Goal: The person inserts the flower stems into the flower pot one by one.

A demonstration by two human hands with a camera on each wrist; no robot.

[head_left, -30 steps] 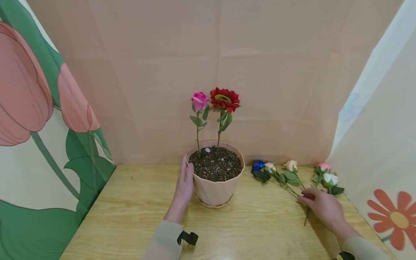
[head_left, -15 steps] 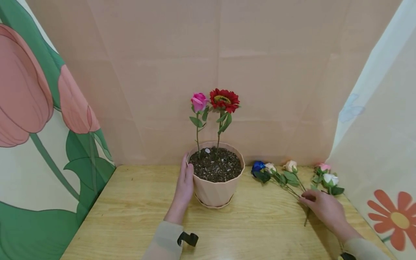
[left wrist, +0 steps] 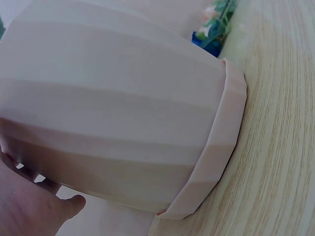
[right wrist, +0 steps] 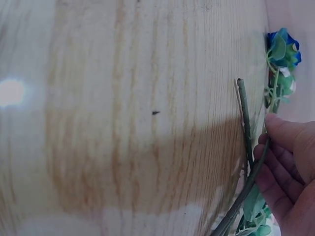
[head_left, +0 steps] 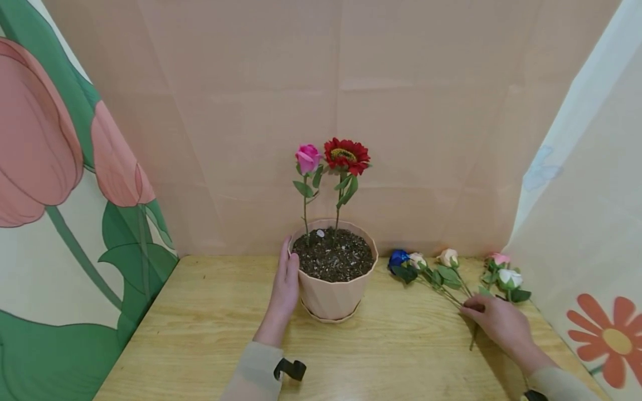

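My left hand (head_left: 285, 287) rests along the left side of a pale pink flowerpot (head_left: 335, 298), fingers extended. In the left wrist view, the thumb (left wrist: 74, 206) is beside the pot wall. A magenta rose (head_left: 308, 159) and a red daisy-like flower (head_left: 347, 156) stand upright in the dark soil (head_left: 333, 256). Over at the right, my right hand (head_left: 499, 326) pinches a rose stem (right wrist: 248, 186) between thumb and fingers, low over the table. That stem leads towards the blue rose (head_left: 398, 259) and cream rose (head_left: 417, 259); I cannot tell which bloom it belongs to.
Beyond the right hand lie a peach rose (head_left: 448, 257), a pink rose (head_left: 500, 258) and a white rose (head_left: 510, 277). Another stem (right wrist: 244, 110) crosses beside the fingers. Floral sheets flank the wooden table (head_left: 200, 334), and a plain pinkish cloth (head_left: 241, 139) hangs behind it.
Almost nothing differs. Both hands, the pot and the lying roses keep their places; the whole head view has only shifted very slightly.
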